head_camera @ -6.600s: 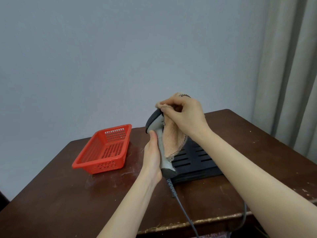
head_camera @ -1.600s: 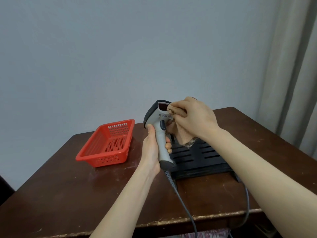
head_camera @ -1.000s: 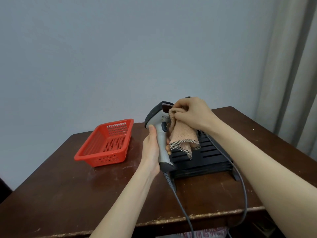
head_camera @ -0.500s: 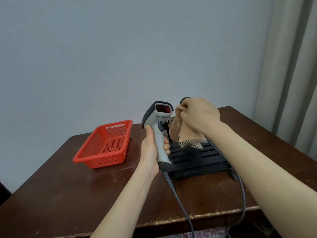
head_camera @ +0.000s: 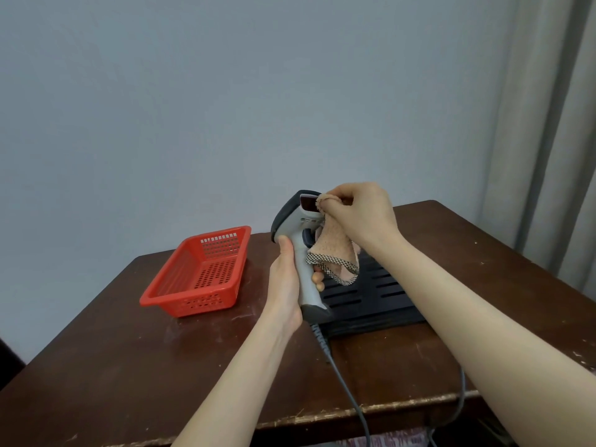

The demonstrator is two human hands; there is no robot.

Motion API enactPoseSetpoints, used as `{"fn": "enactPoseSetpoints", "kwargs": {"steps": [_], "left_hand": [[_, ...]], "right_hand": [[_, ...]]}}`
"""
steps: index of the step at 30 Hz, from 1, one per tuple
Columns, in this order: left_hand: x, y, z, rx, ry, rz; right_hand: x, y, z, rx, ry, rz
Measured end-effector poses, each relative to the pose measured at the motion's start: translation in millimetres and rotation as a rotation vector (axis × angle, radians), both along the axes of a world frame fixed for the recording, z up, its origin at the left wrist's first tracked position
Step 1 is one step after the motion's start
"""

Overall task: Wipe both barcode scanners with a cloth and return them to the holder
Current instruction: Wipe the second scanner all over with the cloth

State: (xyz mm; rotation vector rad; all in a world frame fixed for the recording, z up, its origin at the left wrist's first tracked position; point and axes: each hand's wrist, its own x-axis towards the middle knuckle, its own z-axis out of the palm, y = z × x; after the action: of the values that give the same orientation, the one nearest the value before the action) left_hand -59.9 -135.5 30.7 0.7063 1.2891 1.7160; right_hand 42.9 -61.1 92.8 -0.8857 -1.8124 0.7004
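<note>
Dark wooden table [head_camera: 129, 366] fills the lower half of the frame. Black slatted holder [head_camera: 380, 295] lies right of centre, partly hidden by your arms. Empty red perforated basket [head_camera: 200, 275] sits left of centre, apart from the holder.

Your left hand [head_camera: 287, 285] is wrapped round the grip of the grey barcode scanner [head_camera: 300, 227], holding it upright at frame centre, above the holder's near-left corner. Your right hand [head_camera: 361, 214] pinches the tan cloth [head_camera: 332, 253] and presses a bunched fold against the red scan window. The second scanner is not visible.

The scanner's cable [head_camera: 342, 382] runs down over the table's front edge.

Risks, as judged:
- The checked hem hangs beside the trigger and could snag there.
- A hard push on the window may twist the scanner in your grip.
- The cable may catch the table edge when you reseat it.
</note>
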Motion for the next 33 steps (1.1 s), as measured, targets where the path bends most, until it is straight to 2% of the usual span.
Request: {"fn": "enactPoseSetpoints", "kwargs": {"steps": [5,10,13,19,22,25,27,31,33], "left_hand": [[-0.7,1.9,2.5,-0.009,0.026,0.013],[-2.9,2.1,0.1,-0.005,0.021,0.025],[-3.6,2.9,-0.8,-0.007,0.024,0.046],[-4.3,0.1,-3.8,-0.022,-0.035,0.002],[-5.2,0.9,-7.3,-0.032,-0.045,0.003],[-3.4,1.2,-5.3,-0.009,-0.024,0.002],[-2.8,2.0,-4.2,-0.002,-0.013,0.006],[-3.9,2.2,-4.6,-0.003,-0.056,0.006],[-4.7,2.1,-4.9,-0.002,-0.067,0.010]], "right_hand": [[-2.1,-6.4,4.7,-0.043,0.149,0.221],[0.8,-1.8,4.5,0.043,0.043,0.306],[3.6,1.8,1.2,0.113,-0.056,0.231],[9.8,8.3,-3.4,0.177,-0.282,-0.109],[7.6,7.2,-2.8,0.142,-0.171,-0.140],[0.4,-2.4,-2.1,0.156,0.001,0.026],[-1.0,-2.8,-3.5,0.186,-0.033,0.055],[7.1,13.8,-4.9,0.179,-0.276,-0.136],[12.7,20.0,-2.4,0.142,-0.248,-0.229]]}}
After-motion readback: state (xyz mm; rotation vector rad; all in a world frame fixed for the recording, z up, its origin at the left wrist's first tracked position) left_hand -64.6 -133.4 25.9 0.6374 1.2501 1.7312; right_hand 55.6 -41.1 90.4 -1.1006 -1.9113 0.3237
